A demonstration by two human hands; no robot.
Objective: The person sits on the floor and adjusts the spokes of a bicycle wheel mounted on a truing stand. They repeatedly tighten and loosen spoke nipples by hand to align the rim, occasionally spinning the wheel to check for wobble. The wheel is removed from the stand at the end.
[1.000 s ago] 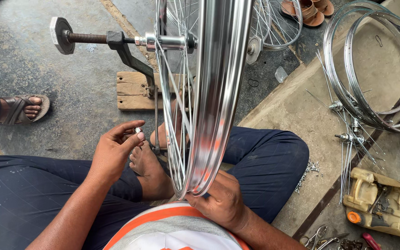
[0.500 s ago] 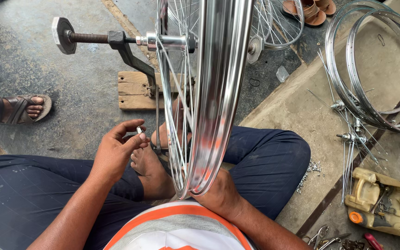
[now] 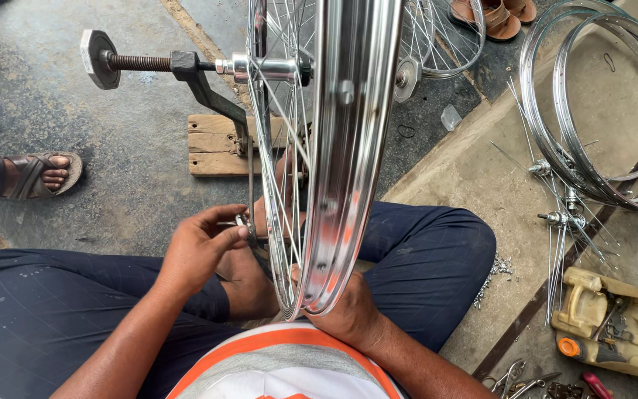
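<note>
**Wheel on truing stand: spokes laced, nipple work in hand**

Progress, judged from this view: the wheel (image 3: 348, 148) stands upright in the stand (image 3: 186, 74), its hub axle (image 3: 267, 68) carried on the threaded arm, over the person's crossed legs at the near middle of the floor (image 3: 112, 148); spokes (image 3: 278, 148) already run from hub to rim all round the visible part, so lacing looks done; tightening at the rim looks like the step in hand, and how many nipples remain cannot be told.

Hands: left hand (image 3: 201, 247) pinched narrow, fingertips closed on a small metal piece (image 3: 239, 222) just beside the spokes on the wheel's left side; whether it is a nipple or a small key cannot be told; right hand (image 3: 345, 314) cupped under the bottom of the rim, steadying it, fingers partly hidden.

Counts, largest first:
- wheel in stand: 1; a second spoked wheel (image 3: 437, 37) behind it, toward the floor's far edge: 1
- bare rims (image 3: 592, 111), stacked at the far right: at least 3, exact count unclear
- wooden block (image 3: 215, 144) under the stand: 1
- yellow container (image 3: 614, 325) with tools, near right corner: 1
- sandals (image 3: 496, 15) at the far edge: 2; another person's sandalled foot (image 3: 31, 174) at the left edge: 1
- loose hubs with spokes (image 3: 563, 214), right side: about 3
- pile of small nipples (image 3: 500, 267): too many and too small to count
</note>
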